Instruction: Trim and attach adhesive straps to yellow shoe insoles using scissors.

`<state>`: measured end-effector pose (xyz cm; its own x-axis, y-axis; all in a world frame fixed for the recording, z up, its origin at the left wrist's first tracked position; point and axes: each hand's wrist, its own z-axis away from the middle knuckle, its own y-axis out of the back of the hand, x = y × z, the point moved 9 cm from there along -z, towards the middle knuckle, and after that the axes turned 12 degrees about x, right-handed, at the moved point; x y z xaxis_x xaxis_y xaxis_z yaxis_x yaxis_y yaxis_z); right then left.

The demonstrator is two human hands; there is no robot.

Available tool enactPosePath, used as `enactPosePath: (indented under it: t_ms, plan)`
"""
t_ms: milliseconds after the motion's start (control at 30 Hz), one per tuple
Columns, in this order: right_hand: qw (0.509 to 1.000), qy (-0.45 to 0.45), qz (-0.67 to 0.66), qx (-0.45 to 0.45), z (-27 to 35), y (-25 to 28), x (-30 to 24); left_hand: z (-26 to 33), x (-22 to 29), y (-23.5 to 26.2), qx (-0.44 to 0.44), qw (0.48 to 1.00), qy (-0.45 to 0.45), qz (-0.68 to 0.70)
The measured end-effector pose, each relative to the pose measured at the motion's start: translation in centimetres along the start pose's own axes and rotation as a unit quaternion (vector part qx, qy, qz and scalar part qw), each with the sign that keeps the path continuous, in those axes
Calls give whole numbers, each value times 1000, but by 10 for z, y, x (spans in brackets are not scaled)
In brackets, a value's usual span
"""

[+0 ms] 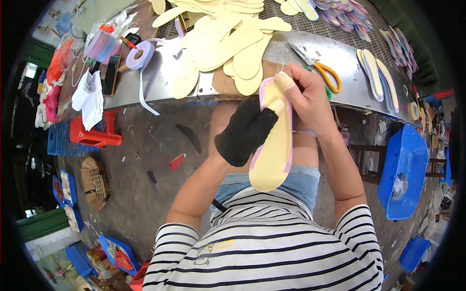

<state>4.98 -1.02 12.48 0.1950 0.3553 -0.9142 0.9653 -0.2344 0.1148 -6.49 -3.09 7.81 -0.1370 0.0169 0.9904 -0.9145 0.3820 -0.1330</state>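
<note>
Holding a pale yellow insole (271,167) above the lap, just in front of the metal-topped table (162,80), the black-gloved left hand (246,132) closes around its middle. The bare right hand (308,99), fingers bent inward, pinches its lilac-edged upper end. Orange-handled scissors (316,64) lie near the right hand; more insoles (218,46) are heaped beyond.

The held insole (271,165) looks matt — the tabletop (162,83) glossy metal
</note>
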Motion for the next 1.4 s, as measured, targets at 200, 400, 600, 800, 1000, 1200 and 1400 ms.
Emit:
enactPosePath:
  t_ms: [200,400,600,800,1000,1200,1400]
  plan:
    - [975,-210,-79,11,31,0,32,-8,-6,8,48,991,79,94]
    - [997,-78,-6,0,43,-6,19,-14,-3,23,126,988,-38,-85]
    - [998,-59,3,-34,53,-14,14,-20,-7,34,187,982,-32,-7]
    - [990,-118,-70,-25,71,-23,29,-28,3,21,109,994,17,-20]
    - [987,-124,-99,-27,87,-22,42,-23,0,26,147,987,48,45]
    - [967,-172,-172,-74,91,-11,41,-21,-14,20,67,995,70,19]
    - [992,-105,-56,-30,23,9,16,-2,-6,-9,-11,995,-24,-101]
